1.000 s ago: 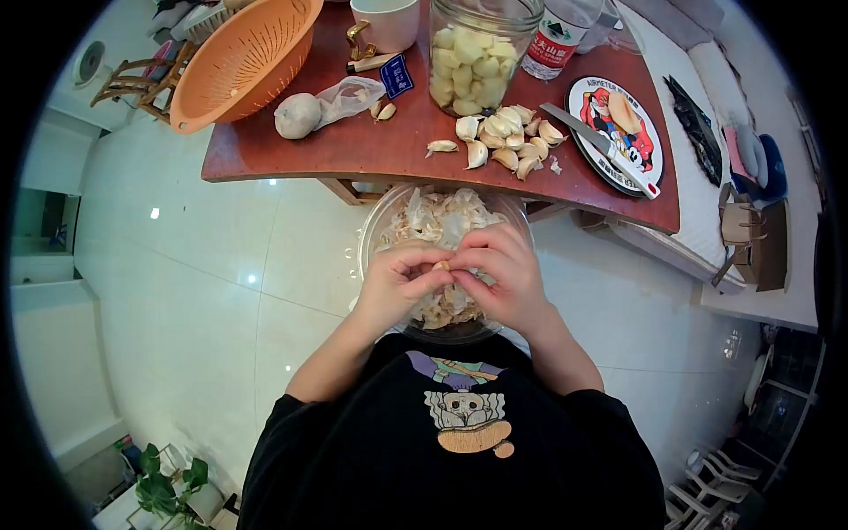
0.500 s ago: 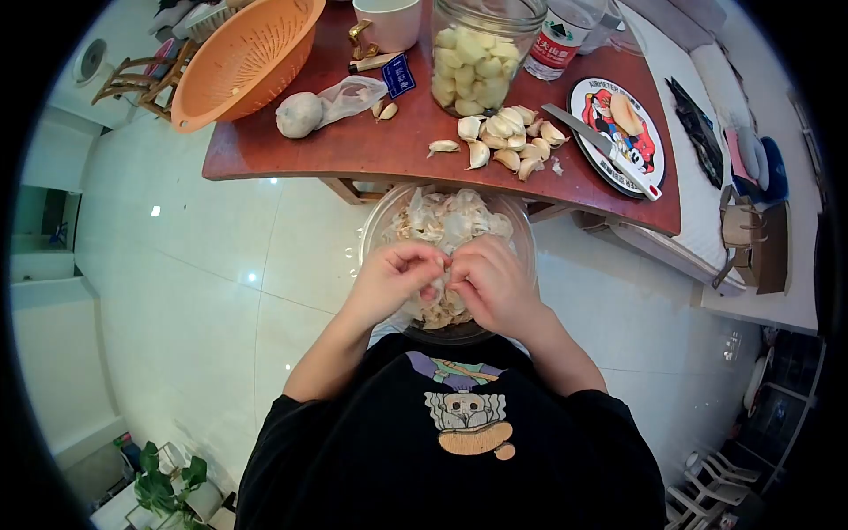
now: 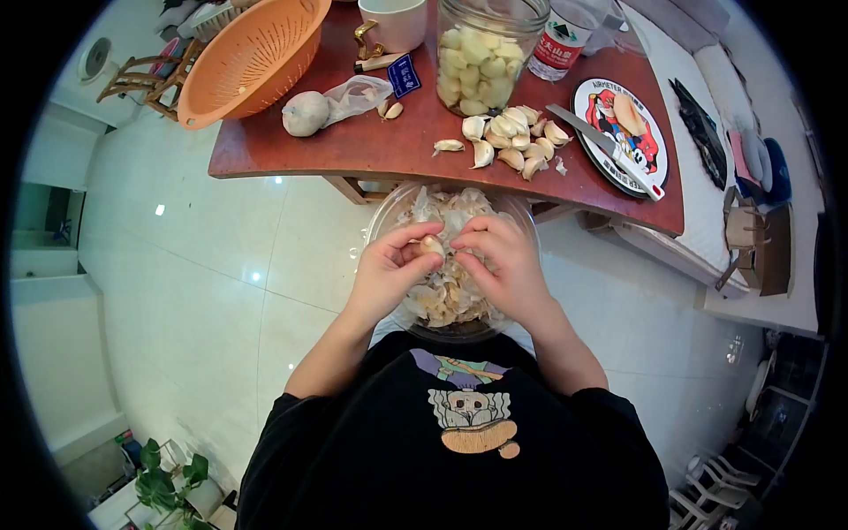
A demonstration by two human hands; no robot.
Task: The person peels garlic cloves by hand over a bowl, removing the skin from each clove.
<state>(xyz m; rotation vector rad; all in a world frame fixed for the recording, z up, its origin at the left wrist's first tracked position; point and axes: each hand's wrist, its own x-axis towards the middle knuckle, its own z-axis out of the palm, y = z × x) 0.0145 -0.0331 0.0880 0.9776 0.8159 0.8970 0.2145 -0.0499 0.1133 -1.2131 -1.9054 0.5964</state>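
One small, cream-coloured garlic clove (image 3: 431,246) above pale, papery peelings (image 3: 448,299)

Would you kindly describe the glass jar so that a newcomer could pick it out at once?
Start at the reddish-brown wooden table. Behind its heap of loose garlic cloves stands the glass jar, directly beside a red-labelled plastic bottle. Unlike that bottle, the jar holds pale, peeled cloves.

Glossy wood table (image 3: 291,157); smooth glass jar (image 3: 495,25); papery garlic skins (image 3: 450,299); plastic colander (image 3: 252,57).
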